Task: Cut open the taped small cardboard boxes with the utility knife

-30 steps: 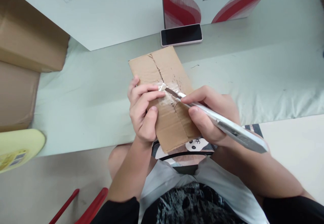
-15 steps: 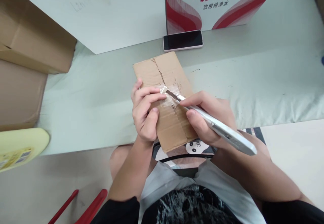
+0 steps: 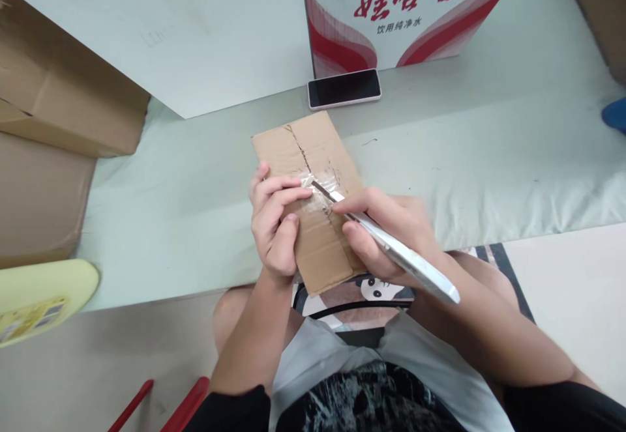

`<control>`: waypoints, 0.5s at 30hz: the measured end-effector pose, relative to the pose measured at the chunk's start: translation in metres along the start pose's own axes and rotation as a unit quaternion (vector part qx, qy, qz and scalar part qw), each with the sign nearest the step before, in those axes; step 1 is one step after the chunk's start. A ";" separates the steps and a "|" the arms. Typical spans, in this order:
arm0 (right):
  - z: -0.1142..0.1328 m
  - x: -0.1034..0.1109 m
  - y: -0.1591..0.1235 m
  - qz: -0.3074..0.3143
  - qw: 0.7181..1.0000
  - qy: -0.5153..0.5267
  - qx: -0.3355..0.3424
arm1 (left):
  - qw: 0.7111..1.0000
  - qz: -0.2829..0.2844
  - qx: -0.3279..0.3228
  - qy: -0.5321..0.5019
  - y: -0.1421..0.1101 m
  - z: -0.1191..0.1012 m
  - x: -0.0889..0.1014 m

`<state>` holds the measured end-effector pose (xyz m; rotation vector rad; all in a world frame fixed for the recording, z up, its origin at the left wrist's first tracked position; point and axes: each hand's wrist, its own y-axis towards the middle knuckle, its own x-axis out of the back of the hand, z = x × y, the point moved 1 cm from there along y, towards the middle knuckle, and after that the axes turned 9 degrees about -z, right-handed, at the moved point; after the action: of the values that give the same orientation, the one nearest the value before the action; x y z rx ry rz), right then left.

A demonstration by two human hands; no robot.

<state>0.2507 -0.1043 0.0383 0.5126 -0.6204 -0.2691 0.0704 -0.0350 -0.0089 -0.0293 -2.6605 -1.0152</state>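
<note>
A small brown cardboard box (image 3: 320,243) is tilted over the front edge of the table, a slit seam running along its top. Clear tape (image 3: 320,191) lies crumpled across the middle of that seam. My left hand (image 3: 276,220) grips the box's left side, its fingertips at the tape. In my right hand (image 3: 386,230) is a white utility knife (image 3: 415,266), its blade out and the tip at the tape beside my left fingertips. Whether the blade cuts into the tape, I cannot tell.
Behind the box, a black-screened phone (image 3: 344,88) rests on the pale green cloth (image 3: 489,152) against a red-and-white carton (image 3: 391,41). Large brown cartons (image 3: 44,191) stand at left, with a yellow object (image 3: 49,295) before them. A blue thing (image 3: 615,115) shows at right.
The whole view has shifted slightly. The knife's rear end has swung a little left and its blade stays at the tape. My left hand keeps its grip on the box.
</note>
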 end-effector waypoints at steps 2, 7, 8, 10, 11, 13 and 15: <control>-0.001 -0.001 -0.001 -0.004 1.000 0.008 -0.007 | 1.000 -0.002 0.000 -0.004 0.000 0.000 -0.001; -0.002 -0.004 -0.003 0.005 1.000 0.020 -0.018 | 1.000 -0.013 0.001 -0.011 0.000 0.000 -0.001; -0.002 -0.004 -0.003 0.005 1.000 0.019 -0.018 | 1.000 -0.012 0.001 -0.010 0.000 0.000 -0.001; -0.002 -0.005 -0.003 -0.004 1.000 0.015 -0.015 | 1.000 -0.007 0.001 -0.010 0.001 0.000 -0.001; -0.002 -0.005 -0.002 -0.010 1.000 0.014 -0.014 | 1.000 -0.006 0.000 -0.010 0.001 0.000 -0.001; -0.002 -0.004 -0.002 -0.015 1.000 0.011 -0.017 | 1.000 -0.007 -0.002 -0.011 0.001 0.000 -0.001; -0.001 -0.003 -0.002 -0.003 1.000 0.011 -0.024 | 1.000 -0.013 -0.004 -0.009 0.002 0.000 -0.001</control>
<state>0.2494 -0.1041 0.0353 0.4710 -0.5906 -0.2832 0.0718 -0.0337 -0.0083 -0.0069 -2.6804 -1.0380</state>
